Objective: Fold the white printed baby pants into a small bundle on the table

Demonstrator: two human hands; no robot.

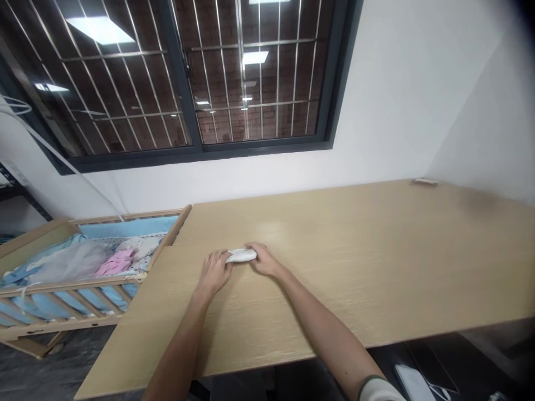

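Observation:
A small white bundle [241, 255], soft-looking and perhaps folded cloth or a diaper, lies between my hands on or just over the wooden table [334, 250]. Its exact kind is too small to make out. My left hand [215, 270] has its fingers closed on the left end. At the other end, my right hand [263, 260] pinches it between thumb and fingers. Both forearms reach in from the table's front edge, and the fingertips partly cover the bundle's ends.
To the left stands a wooden crib [67, 287] with blue lining, a pink cloth [116, 262] and sheer white fabric. A small flat item [424, 182] lies at the table's far right corner. Behind is a barred window [254, 72]. A white device [413, 383] sits below the front edge.

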